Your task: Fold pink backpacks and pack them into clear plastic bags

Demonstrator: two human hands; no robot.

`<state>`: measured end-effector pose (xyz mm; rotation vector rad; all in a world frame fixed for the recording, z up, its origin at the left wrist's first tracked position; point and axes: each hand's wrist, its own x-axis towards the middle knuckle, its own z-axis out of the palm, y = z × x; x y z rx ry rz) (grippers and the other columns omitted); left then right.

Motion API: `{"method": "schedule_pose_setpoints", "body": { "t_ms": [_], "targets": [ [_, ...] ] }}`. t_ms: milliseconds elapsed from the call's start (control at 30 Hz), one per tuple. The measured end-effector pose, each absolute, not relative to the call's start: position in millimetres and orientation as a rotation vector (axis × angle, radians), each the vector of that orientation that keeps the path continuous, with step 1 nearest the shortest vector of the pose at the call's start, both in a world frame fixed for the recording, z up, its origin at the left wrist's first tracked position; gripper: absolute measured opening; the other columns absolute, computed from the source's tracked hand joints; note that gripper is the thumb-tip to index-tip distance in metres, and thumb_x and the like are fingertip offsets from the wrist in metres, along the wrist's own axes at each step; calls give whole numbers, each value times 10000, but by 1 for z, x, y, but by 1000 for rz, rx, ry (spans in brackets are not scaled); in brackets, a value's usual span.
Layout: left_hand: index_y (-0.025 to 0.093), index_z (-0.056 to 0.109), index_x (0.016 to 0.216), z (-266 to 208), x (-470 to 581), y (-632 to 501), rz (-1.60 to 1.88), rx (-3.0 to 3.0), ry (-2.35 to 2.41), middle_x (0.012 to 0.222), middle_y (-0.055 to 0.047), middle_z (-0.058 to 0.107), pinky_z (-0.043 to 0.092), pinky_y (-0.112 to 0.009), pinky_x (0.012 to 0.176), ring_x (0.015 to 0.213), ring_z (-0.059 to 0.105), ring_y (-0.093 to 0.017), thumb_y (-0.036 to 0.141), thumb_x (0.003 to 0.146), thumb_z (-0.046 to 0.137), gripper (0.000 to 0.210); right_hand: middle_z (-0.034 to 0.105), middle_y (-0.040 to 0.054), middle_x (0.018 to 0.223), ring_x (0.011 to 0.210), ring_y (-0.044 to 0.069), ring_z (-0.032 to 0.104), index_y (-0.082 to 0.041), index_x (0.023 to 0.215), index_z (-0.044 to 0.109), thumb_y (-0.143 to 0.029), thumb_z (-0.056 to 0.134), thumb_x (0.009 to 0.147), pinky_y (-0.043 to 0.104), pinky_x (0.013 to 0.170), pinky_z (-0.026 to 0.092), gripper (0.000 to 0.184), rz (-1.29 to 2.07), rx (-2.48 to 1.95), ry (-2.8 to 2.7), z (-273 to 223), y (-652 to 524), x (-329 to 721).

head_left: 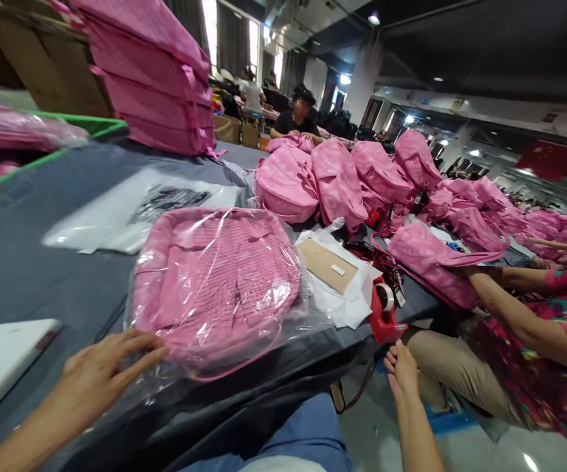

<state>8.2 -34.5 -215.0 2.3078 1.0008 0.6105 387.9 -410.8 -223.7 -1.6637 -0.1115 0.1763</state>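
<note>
A pink backpack (224, 275) lies flat inside a clear plastic bag (312, 318) near the table's front edge, its straps facing up. My left hand (111, 360) rests its stretched fingers on the lower left corner of the bag. At the table's edge, right of the backpack, stands a red tape dispenser (384, 324) with a roll of tape. My right hand (402, 370) is just below the front of the dispenser, fingers closed together; whatever they pinch is too small to make out. White paper and a brown card (330, 263) lie between bag and dispenser.
Pink backpacks (288, 180) line the table's far side, with a tall stack (150, 72) at back left. A white device (8, 360) and a green-rimmed crate (101, 128) are on the left. A co-worker's arm (514, 301) reaches into a backpack at right; another person sits opposite.
</note>
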Motion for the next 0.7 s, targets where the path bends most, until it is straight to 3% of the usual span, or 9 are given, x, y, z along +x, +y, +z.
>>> {"method": "schedule_pose_setpoints", "body": {
  "t_ms": [100, 200, 300, 433, 567, 700],
  "targets": [
    [263, 733, 808, -192, 13, -53, 496, 2309, 1029, 924, -47, 768, 515, -396, 831, 887, 689, -285, 585, 771, 524, 386, 251, -134, 546, 425, 53, 157, -268, 680, 283, -816, 694, 634, 174, 352, 158, 687, 526, -1527, -244, -222, -366, 337],
    [225, 723, 813, -173, 22, -65, 410, 2327, 1010, 914, -58, 748, 454, -412, 925, 944, 660, -264, 425, 828, 540, 271, 249, -131, 557, 452, 61, 125, -254, 751, 362, -717, 650, 827, 182, 385, 140, 551, 981, -1365, -582, -189, -322, 288],
    [206, 726, 837, -169, 28, -62, 325, 2312, 1039, 964, -48, 731, 376, -456, 1020, 1009, 631, -260, 346, 847, 611, 181, 318, -103, 602, 505, 73, 232, -232, 805, 441, -622, 583, 939, 203, 463, 221, 436, 1164, -1326, -1203, -141, -269, 265],
    [215, 730, 862, -174, 28, -59, 360, 2275, 1068, 1000, -29, 717, 347, -434, 1034, 1067, 609, -251, 299, 863, 654, 113, 424, -66, 681, 620, 96, 351, -203, 779, 501, -456, 608, 951, 233, 572, 278, 324, 1096, -1381, -2021, -103, -176, 243],
    [215, 733, 887, -177, 27, -60, 394, 2259, 1028, 1006, -31, 699, 334, -431, 1026, 1096, 595, -256, 279, 881, 659, 98, 558, -51, 702, 633, 106, 449, -195, 867, 611, -265, 647, 931, 242, 592, 266, 102, 790, -1655, -2575, -109, -98, 221],
    [222, 727, 887, -179, 25, -59, 403, 2257, 991, 1002, -24, 685, 327, -420, 1023, 1079, 590, -241, 299, 899, 654, 107, 696, 2, 802, 690, 147, 592, -208, 927, 670, -383, 761, 876, 244, 570, 290, 204, 632, -1861, -2751, -115, -66, 216]
  ]
}}
